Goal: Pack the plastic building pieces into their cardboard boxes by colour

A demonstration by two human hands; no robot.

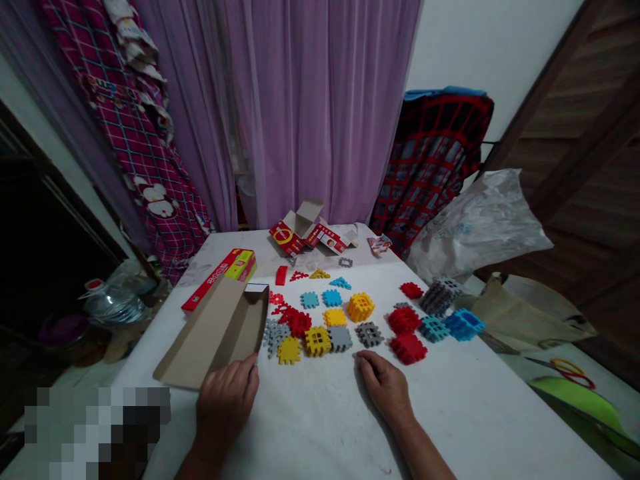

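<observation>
Our left hand (225, 400) curled at the near end of the open box (205, 333); we couldn't tell whether it gripped. Our right hand (387, 387), loosely closed, seemingly empty, rested just short of the dark grey block (369, 335). Grasping that called for parting its fingers.

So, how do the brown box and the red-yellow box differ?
The brown box shows mostly bare cardboard; the red-yellow box shows bright print. The brown box is at the left hand; the red-yellow box lies farther off. Both lie on the white table, left of the plastic pieces.
</observation>
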